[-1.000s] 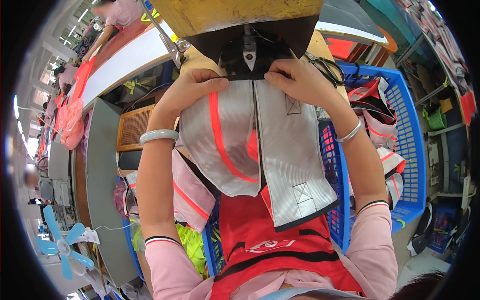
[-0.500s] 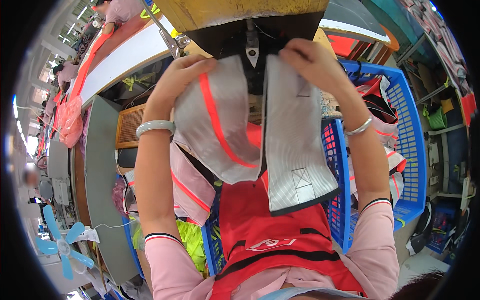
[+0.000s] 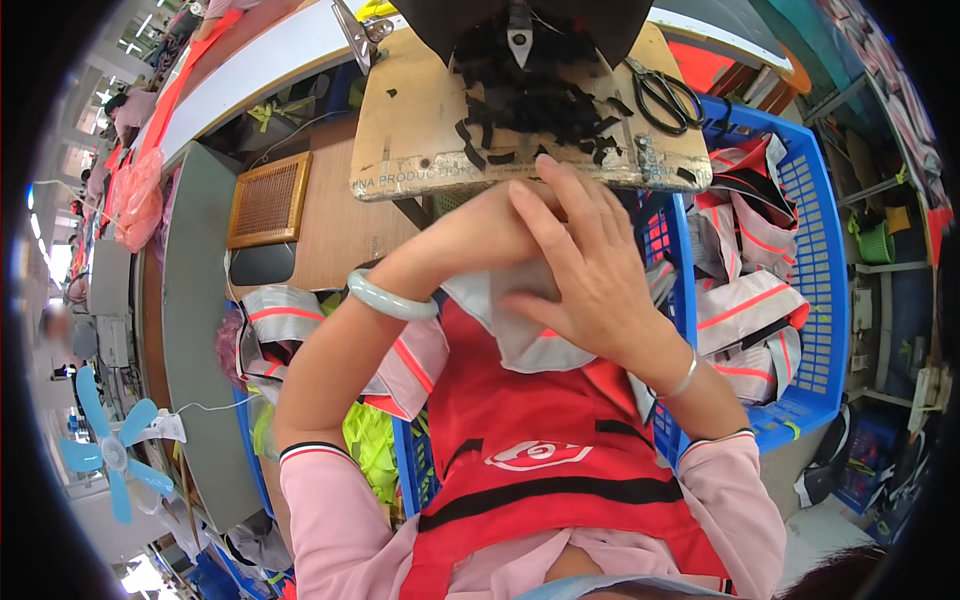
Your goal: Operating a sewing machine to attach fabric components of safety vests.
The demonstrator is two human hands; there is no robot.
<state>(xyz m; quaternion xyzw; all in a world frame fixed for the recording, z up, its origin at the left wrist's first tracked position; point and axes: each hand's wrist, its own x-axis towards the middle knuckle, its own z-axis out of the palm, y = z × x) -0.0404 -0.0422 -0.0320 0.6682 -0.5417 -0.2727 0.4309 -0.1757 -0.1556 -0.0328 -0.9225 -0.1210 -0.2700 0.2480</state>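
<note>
My right hand [image 3: 595, 265] has its fingers stretched out and apart, lying across my left hand [image 3: 485, 235], just in front of the worn wooden machine table [image 3: 400, 120]. The fingers of my left hand are hidden behind the right one. Below both hands hangs a pale grey fabric strip [image 3: 530, 340] with an orange-red stripe, mostly covered by the hands and in front of my red apron [image 3: 540, 400]. Whether the left hand grips the strip does not show. Beyond my fingertips, small black scraps [image 3: 530, 105] lie heaped under the dark machine head's metal foot [image 3: 519, 40].
Black-handled scissors [image 3: 665, 98] lie at the table's right. A blue basket [image 3: 825, 250] at right holds striped grey pieces [image 3: 750, 310]. More striped pieces [image 3: 285, 325] and yellow-green fabric [image 3: 372, 450] are at left, beside a woven-topped wooden frame [image 3: 268, 200]. A blue fan [image 3: 115, 450] stands farther left.
The two hands came down from the machine toward me and crossed, the right over the left. The grey strip moved down with them and is bunched lower; the tabletop scraps and scissors came into view.
</note>
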